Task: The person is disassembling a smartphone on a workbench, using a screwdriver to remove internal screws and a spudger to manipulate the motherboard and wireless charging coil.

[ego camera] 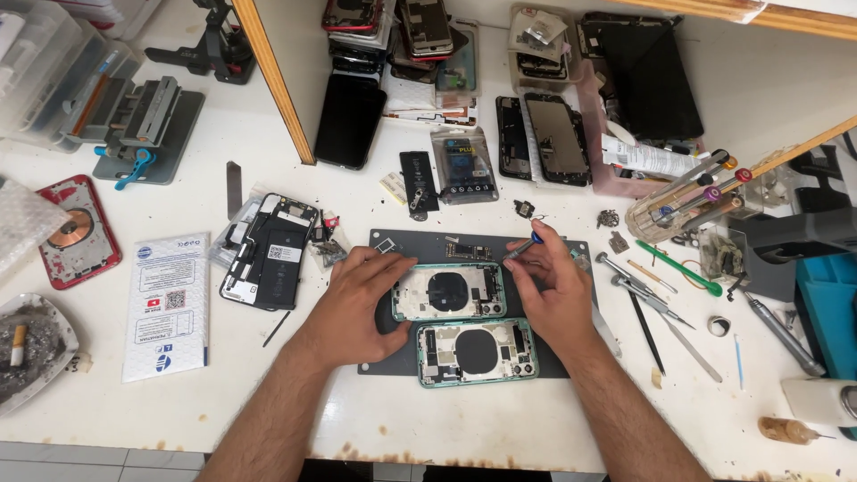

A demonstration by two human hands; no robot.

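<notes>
Two opened green phone housings lie on a dark work mat point(571, 366). The upper housing point(448, 292) is steadied by my left hand point(357, 299), whose fingers rest on its left edge. My right hand point(553, 286) rests by the housing's right edge and holds a small screwdriver with a blue top point(525, 246) at its upper right corner. The lower housing point(477, 352) lies untouched just in front of both hands.
A disassembled black phone point(270, 252) and a white packet point(168, 303) lie left. A red phone back point(79, 232) and an ashtray point(31, 344) are far left. Tweezers and screwdrivers point(656, 303) lie right, with a tool cup point(665, 210). Phone parts fill the back.
</notes>
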